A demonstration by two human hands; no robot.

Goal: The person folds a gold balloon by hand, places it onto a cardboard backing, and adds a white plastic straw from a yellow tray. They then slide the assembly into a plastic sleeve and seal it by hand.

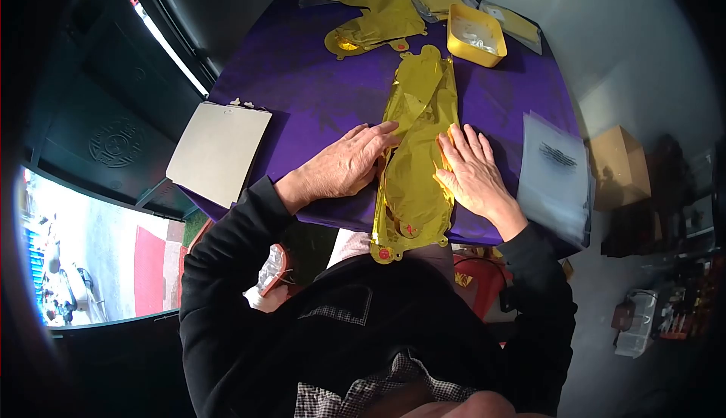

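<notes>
A flat, deflated gold foil balloon (420, 168) lies lengthwise in front of me, folded into a long strip, its near end hanging over the table edge by my lap. My left hand (344, 164) is at its left side, fingers bent and closed on the foil's edge; the thumb is mostly hidden. On the right side, my right hand (475, 172) rests flat with fingers stretched out, the fingertips and thumb touching the foil's edge. Small red marks show on the balloon's near end.
The purple table (302, 85) bears more gold foil (378, 9) at the back and a yellow tray (476, 36) with clear plastic bits. White cards (219, 149) lie left, clear plastic bags (556, 176) right. A cardboard box (620, 167) stands beyond the right edge.
</notes>
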